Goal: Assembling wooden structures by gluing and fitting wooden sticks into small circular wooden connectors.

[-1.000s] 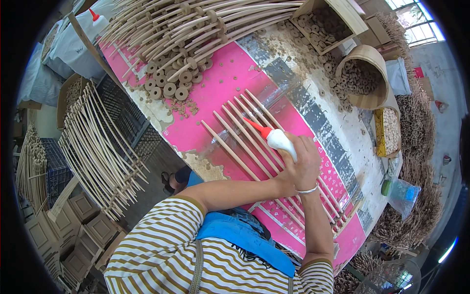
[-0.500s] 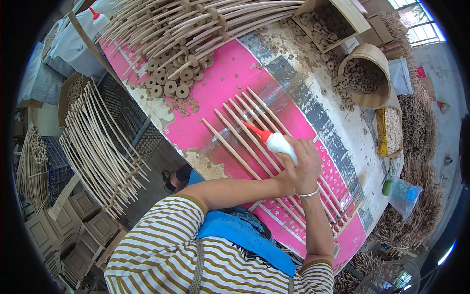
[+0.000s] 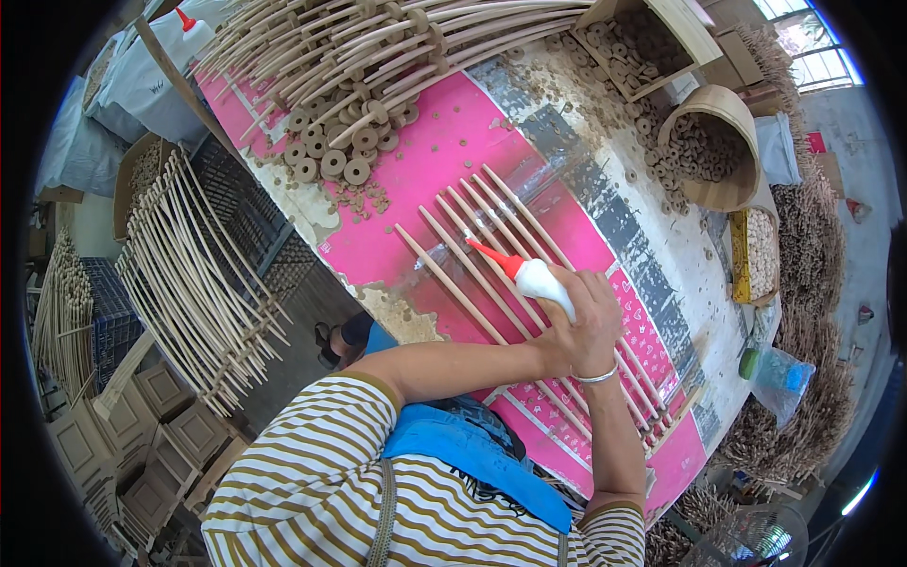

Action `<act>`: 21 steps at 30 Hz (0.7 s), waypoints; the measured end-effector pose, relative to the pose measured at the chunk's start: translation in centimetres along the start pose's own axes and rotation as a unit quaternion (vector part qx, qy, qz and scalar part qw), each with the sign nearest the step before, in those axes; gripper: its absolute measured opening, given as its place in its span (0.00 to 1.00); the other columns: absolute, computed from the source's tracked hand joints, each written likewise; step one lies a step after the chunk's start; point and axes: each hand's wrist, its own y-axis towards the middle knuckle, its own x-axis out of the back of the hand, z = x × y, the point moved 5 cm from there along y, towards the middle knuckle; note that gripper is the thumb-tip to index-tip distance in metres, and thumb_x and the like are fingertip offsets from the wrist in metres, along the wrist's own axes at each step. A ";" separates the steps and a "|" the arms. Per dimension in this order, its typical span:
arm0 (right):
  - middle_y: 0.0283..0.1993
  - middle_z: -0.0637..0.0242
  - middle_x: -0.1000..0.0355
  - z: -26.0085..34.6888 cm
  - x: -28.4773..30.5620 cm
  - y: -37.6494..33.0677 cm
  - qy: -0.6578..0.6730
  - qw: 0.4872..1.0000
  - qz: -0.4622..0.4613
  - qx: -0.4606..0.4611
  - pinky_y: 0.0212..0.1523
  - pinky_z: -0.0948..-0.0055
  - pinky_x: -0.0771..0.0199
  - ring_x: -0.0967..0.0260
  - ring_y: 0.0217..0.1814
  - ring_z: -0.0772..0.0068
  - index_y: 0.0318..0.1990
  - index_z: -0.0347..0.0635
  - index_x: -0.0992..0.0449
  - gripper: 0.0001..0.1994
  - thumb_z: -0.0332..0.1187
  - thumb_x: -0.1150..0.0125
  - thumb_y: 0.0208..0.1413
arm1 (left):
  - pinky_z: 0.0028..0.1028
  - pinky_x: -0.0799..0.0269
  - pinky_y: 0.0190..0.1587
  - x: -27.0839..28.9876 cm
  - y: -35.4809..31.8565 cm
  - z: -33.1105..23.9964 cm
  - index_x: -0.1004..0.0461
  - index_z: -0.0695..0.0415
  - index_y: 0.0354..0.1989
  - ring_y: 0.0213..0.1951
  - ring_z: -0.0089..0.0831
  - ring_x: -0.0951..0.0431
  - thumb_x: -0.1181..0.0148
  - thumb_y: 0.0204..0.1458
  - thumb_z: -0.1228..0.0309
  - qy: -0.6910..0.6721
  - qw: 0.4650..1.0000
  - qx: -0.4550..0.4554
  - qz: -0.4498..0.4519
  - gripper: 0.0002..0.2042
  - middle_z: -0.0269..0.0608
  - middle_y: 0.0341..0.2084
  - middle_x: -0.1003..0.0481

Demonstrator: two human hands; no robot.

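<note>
My right hand point(image 3: 593, 317), with a bangle point(image 3: 595, 376) at its wrist, is closed around a white squeeze bottle point(image 3: 540, 283) with a red nozzle. The bottle lies tilted, its nozzle tip pointing to the far left, over the pale tapered wooden rods point(image 3: 442, 274). A small white spot shows by the tip. My left hand point(image 3: 556, 348) reaches across from the left and meets the right hand at the bottle's base; its fingers are mostly hidden. Several rods lie side by side on a pink sheet point(image 3: 406, 180), below both hands.
Bundled rods with discs point(image 3: 350, 57) and loose wooden rings point(image 3: 331, 163) lie at the far left. A wooden box point(image 3: 685, 47), round tub point(image 3: 737, 156) and yellow tray point(image 3: 742, 250) stand along the right side. More rods point(image 3: 189, 283) stand left of the table.
The nozzle tip has shifted slightly nearer and left across the rods, and a white spot now shows by it. The whole view has moved a little. My grip looks the same.
</note>
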 end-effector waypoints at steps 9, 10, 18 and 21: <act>0.38 0.64 0.26 0.9 -1.3 0.5 -0.010 0.999 0.028 0.021 0.41 0.61 0.30 0.30 0.40 0.59 0.52 0.43 0.21 0.24 0.31 0.26 0.43 | 0.53 0.57 0.75 0.3 0.3 0.9 0.37 0.55 0.71 0.73 0.48 0.44 0.53 0.64 0.56 0.030 0.999 -0.014 -0.001 0.28 0.52 0.70 0.40; 0.38 0.64 0.26 0.9 -1.3 0.4 -0.009 0.999 0.029 0.021 0.41 0.61 0.30 0.30 0.40 0.59 0.52 0.43 0.21 0.24 0.31 0.26 0.43 | 0.54 0.58 0.75 0.1 0.4 0.8 0.37 0.55 0.71 0.73 0.48 0.44 0.53 0.64 0.55 0.034 0.999 -0.015 -0.002 0.29 0.52 0.71 0.40; 0.40 0.64 0.25 0.7 -0.3 -0.5 -0.014 0.999 0.035 0.008 0.43 0.61 0.30 0.30 0.41 0.59 0.53 0.43 0.20 0.25 0.31 0.26 0.43 | 0.56 0.61 0.76 -0.4 0.3 0.8 0.38 0.54 0.72 0.75 0.48 0.47 0.54 0.63 0.53 0.060 0.998 -0.025 -0.010 0.30 0.51 0.73 0.43; 0.40 0.63 0.24 1.3 -0.2 -0.4 0.007 0.999 0.034 0.017 0.44 0.61 0.30 0.30 0.42 0.59 0.53 0.43 0.20 0.24 0.31 0.26 0.44 | 0.56 0.63 0.76 -0.4 -1.0 0.4 0.38 0.54 0.72 0.76 0.48 0.48 0.54 0.63 0.52 0.066 0.997 -0.033 -0.009 0.31 0.51 0.74 0.44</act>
